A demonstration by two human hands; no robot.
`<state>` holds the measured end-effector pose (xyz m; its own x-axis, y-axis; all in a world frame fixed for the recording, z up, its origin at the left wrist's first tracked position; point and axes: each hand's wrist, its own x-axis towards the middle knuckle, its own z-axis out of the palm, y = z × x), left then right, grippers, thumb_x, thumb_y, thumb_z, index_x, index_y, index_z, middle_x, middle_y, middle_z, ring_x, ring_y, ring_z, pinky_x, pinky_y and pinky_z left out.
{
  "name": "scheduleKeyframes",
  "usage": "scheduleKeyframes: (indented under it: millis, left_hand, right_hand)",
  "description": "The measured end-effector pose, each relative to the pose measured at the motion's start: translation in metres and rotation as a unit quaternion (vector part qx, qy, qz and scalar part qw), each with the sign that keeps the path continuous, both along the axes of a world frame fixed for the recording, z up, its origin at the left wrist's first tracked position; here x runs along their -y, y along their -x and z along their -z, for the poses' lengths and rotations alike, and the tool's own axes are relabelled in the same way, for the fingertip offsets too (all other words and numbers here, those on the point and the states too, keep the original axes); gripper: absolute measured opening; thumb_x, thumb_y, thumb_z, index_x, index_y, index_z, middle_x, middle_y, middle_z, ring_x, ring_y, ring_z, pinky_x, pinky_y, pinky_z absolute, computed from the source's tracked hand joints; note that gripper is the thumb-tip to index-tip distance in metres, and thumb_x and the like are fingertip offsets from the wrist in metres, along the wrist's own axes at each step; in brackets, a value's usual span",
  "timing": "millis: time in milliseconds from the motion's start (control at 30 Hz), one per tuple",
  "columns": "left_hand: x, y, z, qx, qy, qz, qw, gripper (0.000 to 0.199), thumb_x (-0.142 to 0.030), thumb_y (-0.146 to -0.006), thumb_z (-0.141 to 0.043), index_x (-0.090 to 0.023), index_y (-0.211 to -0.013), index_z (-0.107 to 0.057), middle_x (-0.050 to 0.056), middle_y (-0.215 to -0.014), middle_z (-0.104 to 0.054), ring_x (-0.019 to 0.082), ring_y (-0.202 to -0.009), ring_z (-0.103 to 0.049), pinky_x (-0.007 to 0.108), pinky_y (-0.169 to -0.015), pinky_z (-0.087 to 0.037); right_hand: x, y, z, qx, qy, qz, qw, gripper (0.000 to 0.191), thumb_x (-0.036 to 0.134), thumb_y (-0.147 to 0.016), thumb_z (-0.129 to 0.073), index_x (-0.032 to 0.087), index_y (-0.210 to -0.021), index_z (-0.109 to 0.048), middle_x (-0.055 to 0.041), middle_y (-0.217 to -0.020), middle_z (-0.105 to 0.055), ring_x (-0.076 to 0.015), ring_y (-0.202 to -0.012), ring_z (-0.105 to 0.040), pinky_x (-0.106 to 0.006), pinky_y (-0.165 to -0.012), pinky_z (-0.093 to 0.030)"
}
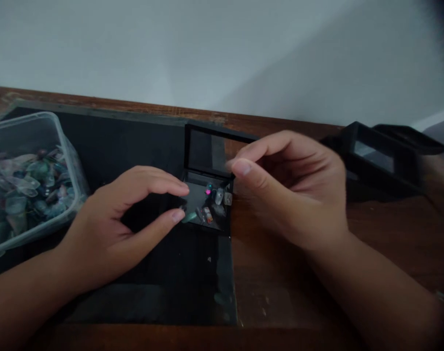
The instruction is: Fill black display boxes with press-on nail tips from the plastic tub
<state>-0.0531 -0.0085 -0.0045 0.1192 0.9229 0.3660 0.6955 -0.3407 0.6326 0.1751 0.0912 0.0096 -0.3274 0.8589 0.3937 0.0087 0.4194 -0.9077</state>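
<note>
Between the two hands, small shiny stones [219, 196] are held in an open black box [187, 148]. The box's left side is touched by the left hand [123, 219], its finger and thumb apart. Above the box's right side, the right hand's [298, 195] fingertips are pinched; whether anything is gripped cannot be told. Beyond the left hand, more stones [31, 183] are kept in a clear tub [66, 146].

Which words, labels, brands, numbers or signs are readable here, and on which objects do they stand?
There are none that I can read.
The small pale mark on the black mat is too tiny to make out.
No lettering is readable on the plastic tub or small black box.
</note>
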Motion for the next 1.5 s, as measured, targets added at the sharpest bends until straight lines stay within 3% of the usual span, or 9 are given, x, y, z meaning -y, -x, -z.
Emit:
scheduleKeyframes:
  millis: [167,267,433,567,733,933,1100,1233,1500]
  left_hand:
    - [-0.004,-0.007,-0.001,0.014,-0.030,0.006,0.999,0.026,-0.024,-0.094,-0.075,-0.029,-0.119,-0.070,0.000,-0.111,-0.079,0.019,-0.103,-0.075,0.034,-0.095,-0.063]
    - [-0.003,-0.009,-0.002,0.030,-0.054,0.017,0.998,0.025,-0.024,-0.092,-0.081,-0.029,-0.115,-0.072,-0.001,-0.104,-0.081,0.018,-0.097,-0.076,0.032,-0.088,-0.064]
    - [0.003,-0.012,-0.002,0.061,-0.076,0.004,0.995,0.016,-0.020,-0.095,-0.079,-0.032,-0.103,-0.074,-0.006,-0.094,-0.082,0.015,-0.097,-0.076,0.030,-0.084,-0.064]
    - [0.005,-0.012,-0.003,0.085,-0.069,0.023,0.994,0.018,-0.019,-0.094,-0.080,-0.033,-0.104,-0.075,-0.007,-0.094,-0.082,0.015,-0.097,-0.076,0.032,-0.083,-0.064]
    - [0.005,-0.012,-0.005,0.126,-0.053,0.032,0.990,0.024,-0.009,-0.095,-0.073,-0.032,-0.102,-0.075,-0.007,-0.091,-0.081,0.013,-0.085,-0.075,0.031,-0.071,-0.061]
    - [0.005,-0.012,-0.003,0.206,0.010,0.020,0.978,0.020,-0.014,-0.092,-0.078,-0.031,-0.102,-0.075,-0.006,-0.089,-0.079,0.011,-0.078,-0.074,0.022,-0.068,-0.061]
    - [0.005,-0.013,-0.002,0.221,0.032,0.047,0.974,0.029,-0.012,-0.095,-0.073,-0.031,-0.117,-0.071,-0.006,-0.089,-0.076,0.007,-0.076,-0.071,0.015,-0.070,-0.059]
    - [0.005,-0.015,-0.003,0.235,0.054,0.071,0.968,0.033,-0.014,-0.099,-0.070,-0.032,-0.126,-0.065,-0.007,-0.085,-0.076,0.006,-0.070,-0.070,0.014,-0.062,-0.055]
    - [0.005,-0.016,-0.007,0.222,0.067,0.076,0.970,0.034,-0.014,-0.096,-0.072,-0.033,-0.123,-0.065,-0.008,-0.081,-0.077,0.009,-0.063,-0.069,0.018,-0.055,-0.054]
  right_hand:
    - [0.011,0.005,-0.004,-0.027,0.156,-0.105,0.982,0.022,0.036,-0.084,-0.094,0.022,-0.080,-0.078,-0.0005,-0.075,-0.077,-0.0117,-0.062,-0.066,-0.024,-0.054,-0.053]
    - [0.023,0.008,-0.005,-0.047,0.208,-0.143,0.966,0.019,0.030,-0.079,-0.097,0.022,-0.080,-0.080,-0.0001,-0.077,-0.078,-0.0103,-0.062,-0.064,-0.022,-0.054,-0.050]
    - [0.029,0.012,0.000,-0.045,0.293,-0.184,0.937,0.022,0.023,-0.073,-0.100,0.020,-0.077,-0.078,0.0037,-0.065,-0.066,-0.0073,-0.057,-0.051,-0.020,-0.049,-0.038]
    - [0.027,0.012,0.003,-0.068,0.318,-0.206,0.923,0.022,0.020,-0.073,-0.099,0.019,-0.077,-0.078,0.0021,-0.071,-0.070,-0.0082,-0.063,-0.057,-0.020,-0.056,-0.045]
    - [0.031,0.013,0.001,-0.074,0.278,-0.214,0.934,0.022,0.008,-0.069,-0.099,0.018,-0.080,-0.082,0.0014,-0.076,-0.075,-0.0075,-0.068,-0.062,-0.018,-0.061,-0.050]
    - [0.032,0.012,0.000,-0.077,0.238,-0.228,0.941,0.023,0.001,-0.070,-0.095,0.015,-0.083,-0.083,0.0030,-0.075,-0.076,-0.0037,-0.063,-0.063,-0.014,-0.062,-0.053]
    - [0.026,0.009,0.007,-0.003,0.065,-0.187,0.980,0.022,0.007,-0.074,-0.096,0.016,-0.083,-0.077,0.0037,-0.076,-0.074,-0.0050,-0.060,-0.061,-0.019,-0.053,-0.047]
    - [0.025,0.006,0.010,0.041,-0.059,-0.171,0.983,0.026,0.009,-0.077,-0.094,0.019,-0.095,-0.077,0.0050,-0.078,-0.072,-0.0063,-0.060,-0.061,-0.024,-0.052,-0.046]
    - [0.029,0.002,0.005,0.092,-0.060,-0.187,0.976,0.020,0.016,-0.085,-0.090,0.028,-0.096,-0.079,0.0052,-0.081,-0.078,-0.0113,-0.065,-0.070,-0.027,-0.061,-0.056]
